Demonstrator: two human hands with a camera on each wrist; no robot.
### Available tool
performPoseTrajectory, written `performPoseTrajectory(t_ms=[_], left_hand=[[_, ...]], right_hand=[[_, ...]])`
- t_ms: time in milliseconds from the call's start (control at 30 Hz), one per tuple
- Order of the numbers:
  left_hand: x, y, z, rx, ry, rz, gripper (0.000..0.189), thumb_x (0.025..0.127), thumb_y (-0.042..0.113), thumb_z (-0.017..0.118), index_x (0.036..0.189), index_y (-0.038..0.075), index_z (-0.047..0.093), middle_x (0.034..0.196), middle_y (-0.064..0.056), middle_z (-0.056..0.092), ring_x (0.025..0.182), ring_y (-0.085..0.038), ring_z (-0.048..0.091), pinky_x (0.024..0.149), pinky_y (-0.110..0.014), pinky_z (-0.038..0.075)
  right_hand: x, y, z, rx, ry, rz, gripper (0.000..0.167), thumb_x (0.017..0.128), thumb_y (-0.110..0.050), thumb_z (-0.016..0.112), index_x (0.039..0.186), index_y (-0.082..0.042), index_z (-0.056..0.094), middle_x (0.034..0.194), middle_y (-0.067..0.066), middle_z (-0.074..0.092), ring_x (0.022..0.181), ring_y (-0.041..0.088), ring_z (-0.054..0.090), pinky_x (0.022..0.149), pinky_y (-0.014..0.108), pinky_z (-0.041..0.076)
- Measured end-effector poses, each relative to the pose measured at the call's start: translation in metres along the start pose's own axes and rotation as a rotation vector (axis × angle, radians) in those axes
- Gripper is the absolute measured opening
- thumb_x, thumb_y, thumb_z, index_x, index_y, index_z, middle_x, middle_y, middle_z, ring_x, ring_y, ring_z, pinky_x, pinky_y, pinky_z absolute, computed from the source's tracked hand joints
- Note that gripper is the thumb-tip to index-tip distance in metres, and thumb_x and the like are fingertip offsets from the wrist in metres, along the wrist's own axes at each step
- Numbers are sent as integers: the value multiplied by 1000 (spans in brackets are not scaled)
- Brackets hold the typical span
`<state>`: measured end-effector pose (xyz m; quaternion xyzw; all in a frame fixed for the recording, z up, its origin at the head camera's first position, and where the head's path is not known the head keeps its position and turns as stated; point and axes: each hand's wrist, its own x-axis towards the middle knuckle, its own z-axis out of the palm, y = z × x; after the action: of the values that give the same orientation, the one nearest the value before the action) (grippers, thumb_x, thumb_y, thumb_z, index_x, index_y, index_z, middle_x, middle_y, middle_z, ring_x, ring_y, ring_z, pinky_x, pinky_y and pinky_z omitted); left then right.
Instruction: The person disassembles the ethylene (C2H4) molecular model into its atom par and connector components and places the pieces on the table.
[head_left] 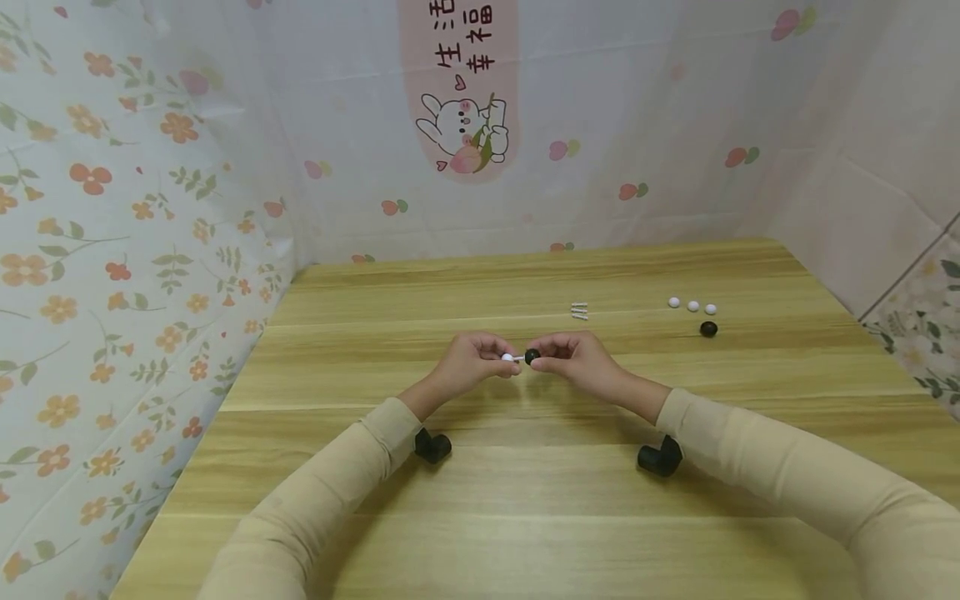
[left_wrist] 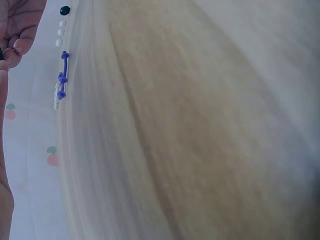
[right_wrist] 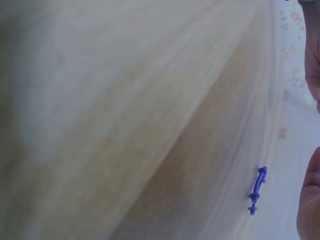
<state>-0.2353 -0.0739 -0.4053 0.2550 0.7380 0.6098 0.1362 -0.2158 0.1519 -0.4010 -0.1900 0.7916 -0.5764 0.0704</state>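
Observation:
Over the middle of the wooden table, my left hand point(head_left: 474, 365) pinches a small white ball point(head_left: 507, 357) between thumb and fingers. A short thin white stick point(head_left: 519, 358) runs from that ball towards a black ball point(head_left: 532, 357), which my right hand point(head_left: 581, 362) holds by its fingertips. Both hands face each other, close together. At the left edge of the left wrist view the right hand point(left_wrist: 24, 27) and part of the left hand point(left_wrist: 5, 195) show. In the right wrist view the right hand point(right_wrist: 309, 205) is cut off by the edge.
Beyond the hands lie three white sticks point(head_left: 580, 311). Farther right are three white balls point(head_left: 693, 306) and another black ball point(head_left: 708, 329). A purple-blue knobbed piece point(left_wrist: 64, 75) shows in both wrist views. Black angled pieces point(head_left: 433, 447) sit at both forearms. Printed curtains point(head_left: 337, 125) surround the table.

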Motion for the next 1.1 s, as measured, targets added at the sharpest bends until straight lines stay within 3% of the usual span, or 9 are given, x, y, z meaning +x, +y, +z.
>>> performPoseTrajectory(t_ms=[233,467,733,867,1100], left_hand=[[2,3,3,-2,1,1,17,85,6,76,96,-6,70,85,-12,70,86,-39,68,77,-43,57],[3,1,3,3,-9,25,16,85,8,76,94,-5,72,86,-11,72,84,-34,70,76,-41,57],[-6,-5,-17,-31,124,-29,15,83,1,76,96,-7,72,94,-13,72,82,-23,71,77,-35,57],[-4,-3,-17,-5,119,-18,25,81,1,78,103,-9,72,101,-15,71,85,-18,71,78,-34,57],[-4,-9,-14,2,99,-12,31,84,0,75,111,-12,67,111,-19,68,92,-17,69,81,-32,56]], right_hand=[[-1,1,-4,4,17,16,23,90,-9,71,109,2,70,90,8,68,79,16,62,70,27,54],[-5,3,-10,2,4,11,26,91,-12,70,111,5,69,96,9,69,84,15,62,74,27,53],[-23,15,-54,10,161,95,31,91,-12,70,115,8,66,102,8,70,86,8,63,76,26,54],[-28,16,-65,-45,134,82,34,91,-14,70,117,7,65,111,18,67,91,7,63,78,23,53],[-45,27,-91,-153,161,145,43,92,-24,70,123,5,63,115,17,66,95,1,61,78,17,50]])
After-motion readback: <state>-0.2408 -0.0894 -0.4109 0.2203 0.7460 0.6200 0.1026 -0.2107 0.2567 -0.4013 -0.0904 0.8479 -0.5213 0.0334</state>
